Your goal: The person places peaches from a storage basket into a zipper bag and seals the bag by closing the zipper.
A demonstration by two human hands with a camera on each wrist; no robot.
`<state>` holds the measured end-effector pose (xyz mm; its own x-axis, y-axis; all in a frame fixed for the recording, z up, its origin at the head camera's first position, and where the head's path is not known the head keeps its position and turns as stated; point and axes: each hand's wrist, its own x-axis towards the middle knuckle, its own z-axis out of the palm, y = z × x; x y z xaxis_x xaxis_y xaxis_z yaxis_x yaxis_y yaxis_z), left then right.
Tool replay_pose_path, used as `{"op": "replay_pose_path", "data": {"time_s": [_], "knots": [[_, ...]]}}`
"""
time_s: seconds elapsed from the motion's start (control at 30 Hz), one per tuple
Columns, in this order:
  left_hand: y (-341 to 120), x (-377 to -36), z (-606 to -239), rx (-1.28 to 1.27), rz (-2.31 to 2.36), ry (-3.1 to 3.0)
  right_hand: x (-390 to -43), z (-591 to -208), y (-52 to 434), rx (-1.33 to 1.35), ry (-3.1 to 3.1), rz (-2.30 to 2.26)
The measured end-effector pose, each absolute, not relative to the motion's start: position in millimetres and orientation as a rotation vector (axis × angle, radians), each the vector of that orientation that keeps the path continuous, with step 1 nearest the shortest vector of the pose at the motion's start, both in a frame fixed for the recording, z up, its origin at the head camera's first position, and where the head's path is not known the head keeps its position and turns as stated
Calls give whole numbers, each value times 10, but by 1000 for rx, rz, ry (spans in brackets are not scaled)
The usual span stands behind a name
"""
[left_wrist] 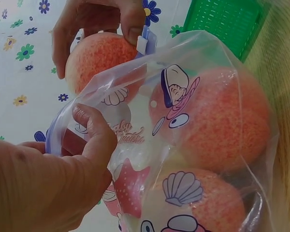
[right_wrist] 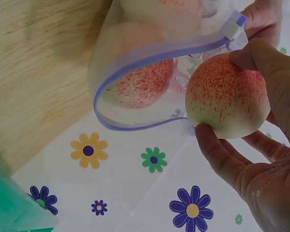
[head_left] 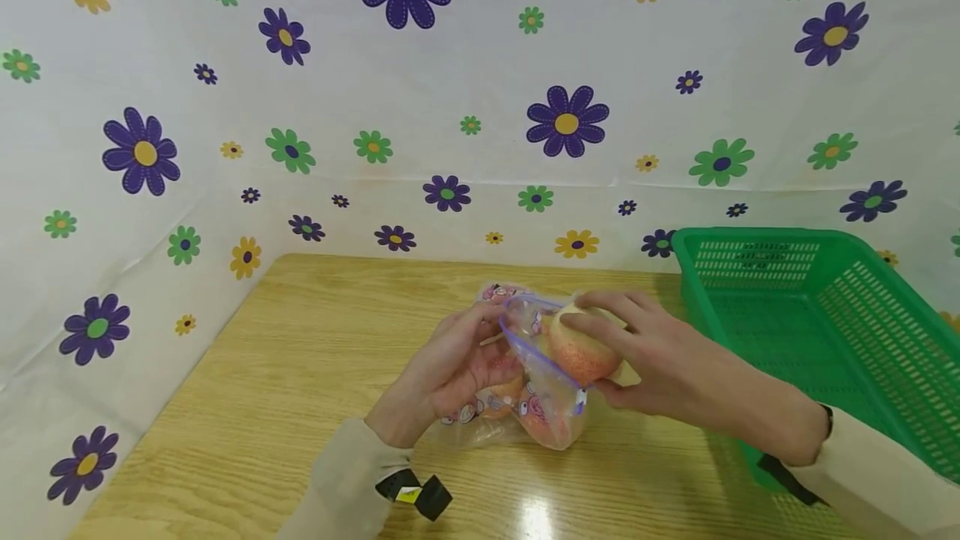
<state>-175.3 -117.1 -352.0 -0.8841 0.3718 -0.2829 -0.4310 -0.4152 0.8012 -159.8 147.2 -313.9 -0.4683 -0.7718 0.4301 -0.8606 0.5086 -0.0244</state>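
"Right hand?"

"The right hand (head_left: 637,348) grips a red-speckled peach (head_left: 585,348). Its fingers are spread over the top and far side, the thumb set low on the near side, so the fruit is clamped between them. The palm stands off the skin."

"Arm position?"

"The right arm (head_left: 757,411) enters from the lower right, crossing in front of the green basket (head_left: 772,261), wrist roughly level."

"And the left?"

"The left hand (head_left: 465,361) comes up from the bottom edge, palm turned towards the bag. Thumb and fingers are curled, pinching the purple rim of the clear printed zip bag (right_wrist: 135,63) between them. The remaining fingertips are partly hidden; their exact contact cannot be told."

"Location of the peach?"

"At the mouth of the bag, just beside the white slider (head_left: 581,397). How far it sits inside cannot be judged."

"Contents?"

"Two more peaches (left_wrist: 222,116) show through the film. The bag rests on the wooden table (head_left: 300,357), left of the basket."
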Motion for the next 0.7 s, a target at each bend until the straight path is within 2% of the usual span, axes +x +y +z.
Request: {"op": "replay_pose_path", "data": {"time_s": [0.33,0.7], "knots": [[-1172,-1747,-3494,-38,2302,1357,-1698,-3162,1390,1404,-2455,355],[-1202,-1719,-3359,66,2259,1510,-1759,-3158,1312,1368,-2454,582]]}}
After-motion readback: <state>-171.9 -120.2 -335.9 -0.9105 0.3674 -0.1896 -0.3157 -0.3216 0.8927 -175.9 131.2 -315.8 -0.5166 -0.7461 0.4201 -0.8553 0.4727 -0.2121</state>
